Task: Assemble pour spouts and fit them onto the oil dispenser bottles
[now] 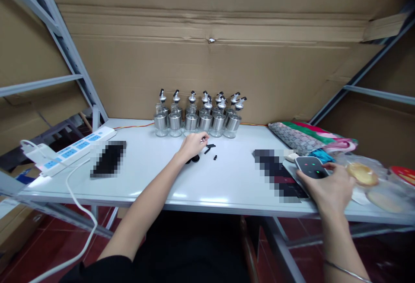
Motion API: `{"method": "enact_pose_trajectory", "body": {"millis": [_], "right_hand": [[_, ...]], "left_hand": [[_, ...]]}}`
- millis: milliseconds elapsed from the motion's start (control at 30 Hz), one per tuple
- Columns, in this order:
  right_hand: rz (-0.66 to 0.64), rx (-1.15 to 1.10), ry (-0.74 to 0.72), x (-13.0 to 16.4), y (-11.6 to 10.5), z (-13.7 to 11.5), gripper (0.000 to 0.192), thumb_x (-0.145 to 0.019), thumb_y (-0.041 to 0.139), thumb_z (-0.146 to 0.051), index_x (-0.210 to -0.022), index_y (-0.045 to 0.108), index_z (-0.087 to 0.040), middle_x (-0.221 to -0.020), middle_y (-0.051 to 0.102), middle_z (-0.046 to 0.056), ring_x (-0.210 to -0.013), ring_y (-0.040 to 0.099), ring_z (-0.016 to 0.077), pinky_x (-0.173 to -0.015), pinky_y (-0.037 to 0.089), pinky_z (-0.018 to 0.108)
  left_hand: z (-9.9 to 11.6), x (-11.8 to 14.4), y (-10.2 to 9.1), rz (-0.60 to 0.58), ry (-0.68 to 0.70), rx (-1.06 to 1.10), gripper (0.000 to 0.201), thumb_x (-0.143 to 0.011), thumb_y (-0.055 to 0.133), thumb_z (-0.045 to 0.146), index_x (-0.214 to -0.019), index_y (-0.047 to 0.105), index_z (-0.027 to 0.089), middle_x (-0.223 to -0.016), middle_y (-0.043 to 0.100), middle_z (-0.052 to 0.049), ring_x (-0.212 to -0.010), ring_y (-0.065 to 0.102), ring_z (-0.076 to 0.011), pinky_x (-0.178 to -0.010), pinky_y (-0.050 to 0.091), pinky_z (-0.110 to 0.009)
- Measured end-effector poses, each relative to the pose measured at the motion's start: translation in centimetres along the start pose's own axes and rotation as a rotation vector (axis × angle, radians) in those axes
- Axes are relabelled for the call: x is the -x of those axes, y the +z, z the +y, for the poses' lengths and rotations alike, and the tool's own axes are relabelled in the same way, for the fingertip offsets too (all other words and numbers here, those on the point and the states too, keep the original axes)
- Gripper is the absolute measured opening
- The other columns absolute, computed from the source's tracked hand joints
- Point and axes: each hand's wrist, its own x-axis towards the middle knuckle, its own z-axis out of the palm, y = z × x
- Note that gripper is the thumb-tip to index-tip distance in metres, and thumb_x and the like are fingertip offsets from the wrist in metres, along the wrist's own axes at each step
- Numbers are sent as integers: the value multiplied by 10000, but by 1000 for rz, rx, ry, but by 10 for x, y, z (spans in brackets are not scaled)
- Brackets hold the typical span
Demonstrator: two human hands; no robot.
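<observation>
My left hand (193, 145) is at the middle of the table, in front of the bottles. Its fingertips are closed round something small and shiny that I cannot make out. Small black parts (210, 146) lie just right of it, with another black piece (215, 157) nearer me. Round black parts (195, 158) show under the wrist. Several glass bottles with steel sleeves (205, 123) stand in two rows behind; many carry pouring spouts (239, 103), while the front left ones have bare necks. At the right, my right hand (335, 186) grips a small dark device with lit lights (313, 167) by its edges.
A white power strip (78, 149) with a cable lies at the left, by a blurred dark item (108, 159). Another blurred dark item (282, 177) is left of my right hand. Colourful cloth (311, 138) and plastic food containers (363, 174) crowd the right. Cardboard (210, 67) walls the back.
</observation>
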Motion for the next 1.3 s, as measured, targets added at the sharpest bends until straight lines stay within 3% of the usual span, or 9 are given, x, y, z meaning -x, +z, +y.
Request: {"method": "enact_pose_trajectory", "body": {"millis": [100,233,500,667,767,967,1100,1300], "right_hand": [[10,-5,-7,0,0,-1,551,-502,635,-511,-935,505,-197,-910,530,100,-967,465,317,-891,414,443],[4,5,6,0,-2,-2,560,-492,644,-506,-939,509,-198,-895,536,100,-981,464,329,-878,421,435],[5,-3,-3,1,-2,-2,547,-504,649,-506,-932,510,-193,-901,532,101,-972,464,320,-880,414,438],[10,-1,-5,1,-1,-2,555,-499,645,-501,-941,508,-193,-907,537,105,-988,460,330,-888,408,438],[8,-3,1,0,-1,-2,538,-503,645,-507,-927,505,-206,-885,531,95,-986,462,333,-876,410,433],[-6,5,7,0,-2,-3,540,-487,653,-492,-919,508,-203,-876,534,95,-976,469,330,-874,414,428],[-9,2,20,0,-3,-5,545,-478,652,-492,-915,508,-200,-883,535,97,-974,466,324,-884,415,430],[-1,-9,23,1,-3,-4,557,-479,645,-506,-918,494,-198,-888,519,96,-959,452,313,-884,414,438]], "left_hand": [[4,-2,-5,103,35,68,160,-661,628,128,-786,591,220,-775,592,-10,-735,525,-168,-682,369,-233],[10,-7,-10,280,-22,225,201,-660,606,102,-830,544,188,-825,553,-8,-794,513,-142,-735,389,-227],[15,-14,-15,166,-220,869,159,-742,634,213,-844,532,147,-827,610,-28,-775,617,-133,-762,479,-275],[22,-11,-16,188,-192,808,142,-804,607,277,-823,516,170,-662,538,42,-581,556,-77,-607,444,-199],[22,-12,-17,211,-197,802,144,-807,609,286,-785,562,151,-644,558,25,-609,552,-77,-608,429,-184],[26,-13,-21,182,-254,1067,103,-790,618,226,-846,620,139,-752,597,-12,-631,534,-75,-539,407,-182],[31,-12,-22,242,-239,1064,125,-857,536,230,-793,603,147,-707,566,-1,-582,486,-55,-471,330,-152],[31,-10,-26,238,-286,1062,167,-862,538,247,-727,562,150,-590,498,18,-520,446,-55,-442,299,-146]]}}
